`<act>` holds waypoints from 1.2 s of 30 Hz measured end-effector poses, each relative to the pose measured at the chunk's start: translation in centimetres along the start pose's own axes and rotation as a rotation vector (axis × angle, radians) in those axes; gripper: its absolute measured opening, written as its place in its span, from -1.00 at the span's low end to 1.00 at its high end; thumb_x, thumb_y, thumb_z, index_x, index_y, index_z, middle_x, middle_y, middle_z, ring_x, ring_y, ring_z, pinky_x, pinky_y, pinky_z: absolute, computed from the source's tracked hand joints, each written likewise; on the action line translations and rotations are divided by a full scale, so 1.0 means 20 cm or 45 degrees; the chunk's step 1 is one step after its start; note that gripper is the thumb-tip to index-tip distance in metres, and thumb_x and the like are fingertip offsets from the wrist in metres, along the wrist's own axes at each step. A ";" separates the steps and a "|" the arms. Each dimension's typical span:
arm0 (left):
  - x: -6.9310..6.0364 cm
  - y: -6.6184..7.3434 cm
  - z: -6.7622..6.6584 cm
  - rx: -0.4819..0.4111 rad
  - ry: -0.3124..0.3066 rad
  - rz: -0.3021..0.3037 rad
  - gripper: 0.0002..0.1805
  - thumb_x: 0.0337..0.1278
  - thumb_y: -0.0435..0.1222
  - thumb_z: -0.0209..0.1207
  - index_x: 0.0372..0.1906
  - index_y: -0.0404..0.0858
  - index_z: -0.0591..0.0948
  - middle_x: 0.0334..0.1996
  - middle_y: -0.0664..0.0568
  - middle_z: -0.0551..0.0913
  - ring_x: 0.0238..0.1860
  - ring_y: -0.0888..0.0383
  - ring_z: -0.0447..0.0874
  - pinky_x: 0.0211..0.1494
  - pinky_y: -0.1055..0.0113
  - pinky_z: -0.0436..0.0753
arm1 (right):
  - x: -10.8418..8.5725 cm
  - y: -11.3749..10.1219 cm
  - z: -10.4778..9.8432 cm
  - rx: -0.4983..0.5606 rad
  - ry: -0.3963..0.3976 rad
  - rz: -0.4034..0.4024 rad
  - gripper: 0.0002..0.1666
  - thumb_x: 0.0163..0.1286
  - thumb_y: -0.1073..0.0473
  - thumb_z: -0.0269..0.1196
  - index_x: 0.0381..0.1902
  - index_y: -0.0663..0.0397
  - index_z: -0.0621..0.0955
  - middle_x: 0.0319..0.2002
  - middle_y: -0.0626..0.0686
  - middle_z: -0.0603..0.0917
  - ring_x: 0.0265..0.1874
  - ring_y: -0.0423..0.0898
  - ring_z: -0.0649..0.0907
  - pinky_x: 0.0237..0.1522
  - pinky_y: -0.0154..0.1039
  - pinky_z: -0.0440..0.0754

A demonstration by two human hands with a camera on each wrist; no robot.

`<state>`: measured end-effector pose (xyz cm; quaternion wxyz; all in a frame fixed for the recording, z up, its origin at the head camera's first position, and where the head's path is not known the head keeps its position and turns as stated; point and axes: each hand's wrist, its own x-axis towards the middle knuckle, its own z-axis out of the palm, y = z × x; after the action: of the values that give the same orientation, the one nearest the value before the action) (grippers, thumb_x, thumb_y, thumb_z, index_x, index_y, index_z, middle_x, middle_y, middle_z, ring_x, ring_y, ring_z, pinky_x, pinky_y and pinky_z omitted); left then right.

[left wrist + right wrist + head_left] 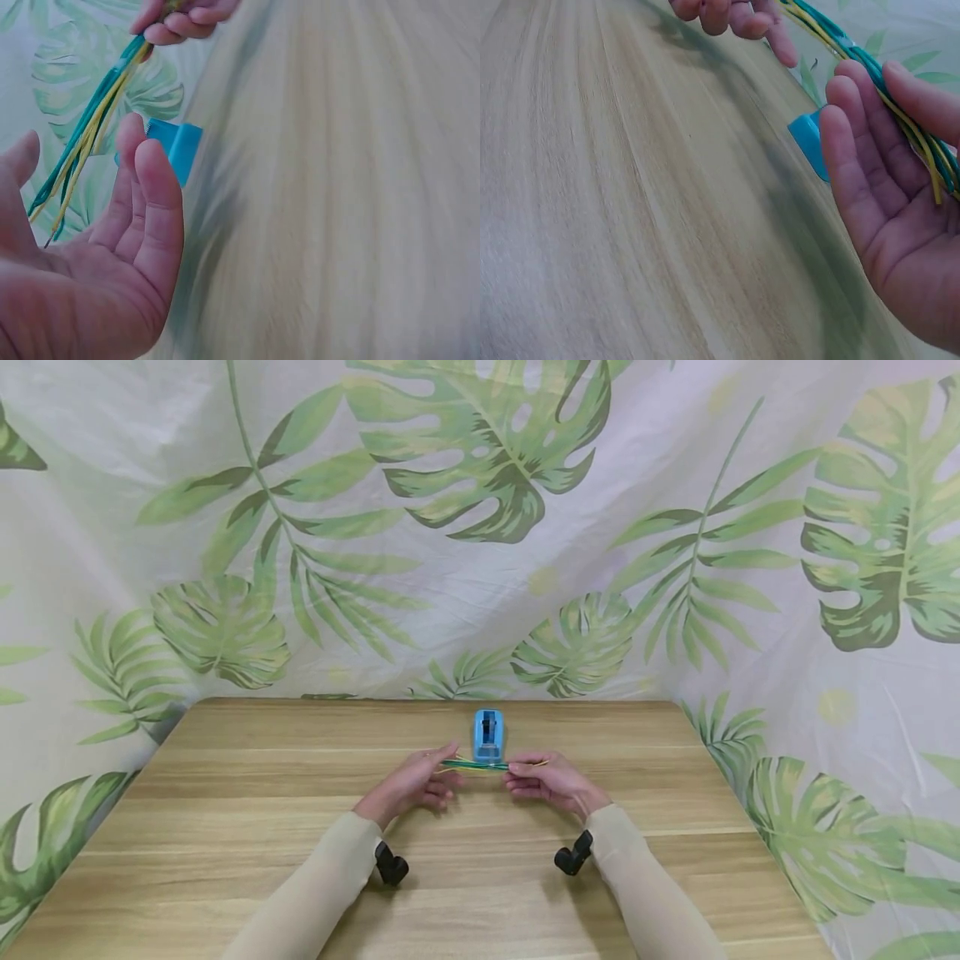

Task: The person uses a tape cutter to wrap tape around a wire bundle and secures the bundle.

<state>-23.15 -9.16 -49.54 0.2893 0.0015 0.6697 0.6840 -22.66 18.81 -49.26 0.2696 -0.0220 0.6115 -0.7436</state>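
Observation:
A bundle of thin green and yellow wires (474, 766) stretches between the two hands, above the table. My right hand (546, 779) pinches one end between thumb and fingers, with loose wire tips over its palm in the right wrist view. My left hand (420, 781) is at the other end; its thumb stands apart from its bent, relaxed fingers, and the wire ends (64, 187) lie between them. A small shiny clear patch, perhaps tape, shows on the bundle (847, 49). Just beyond the wires is a blue tape dispenser (488, 733) with a toothed edge.
The wood-grain table (480, 893) ends at the back against a leaf-printed cloth (465, 568), which also hangs at both sides. Each wrist carries a black camera mount (392, 864). The dispenser stands near the back edge.

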 end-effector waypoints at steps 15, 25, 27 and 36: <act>0.02 0.02 0.01 -0.171 -0.092 -0.087 -0.17 0.26 0.24 0.17 0.39 -0.24 0.31 -0.14 -0.11 0.70 -0.50 0.20 0.55 -0.41 0.34 0.57 | 0.01 0.01 -0.01 -0.383 0.023 -0.250 -0.71 0.37 0.34 0.32 0.03 0.32 0.70 -0.12 0.24 0.76 0.03 0.26 0.67 0.08 0.05 0.62; 0.02 0.01 0.05 -0.111 0.034 -0.036 -0.57 0.38 -0.10 0.23 0.14 -0.32 0.60 -0.23 -0.09 0.75 -0.56 0.27 0.53 -0.50 0.42 0.55 | -0.01 0.02 0.01 -0.645 0.147 -0.356 -0.73 0.31 0.24 0.41 -0.04 0.17 0.76 -0.12 0.09 0.77 -0.12 0.12 0.69 0.00 0.09 0.64; 0.02 0.00 0.05 -0.097 0.041 -0.013 -0.61 0.37 -0.15 0.24 0.13 -0.32 0.61 -0.27 -0.06 0.75 -0.56 0.27 0.53 -0.51 0.43 0.54 | -0.01 0.02 0.02 -0.693 0.163 -0.371 -0.74 0.29 0.23 0.43 -0.06 0.14 0.77 -0.11 0.05 0.76 -0.16 0.03 0.68 -0.06 0.01 0.66; 0.03 -0.03 0.02 0.017 -0.001 0.121 -0.61 0.32 -0.12 0.29 0.08 -0.29 0.69 -0.22 -0.11 0.77 -0.49 0.25 0.57 -0.42 0.39 0.56 | -0.01 -0.03 0.00 -0.758 0.227 -0.315 -0.43 0.43 -0.11 0.30 0.18 0.21 0.64 0.07 0.14 0.71 0.08 0.04 0.62 0.08 -0.06 0.58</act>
<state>-23.35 -8.61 -50.31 0.2566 0.0356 0.6733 0.6925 -22.75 19.01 -48.64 0.1045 -0.1088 0.8158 -0.5584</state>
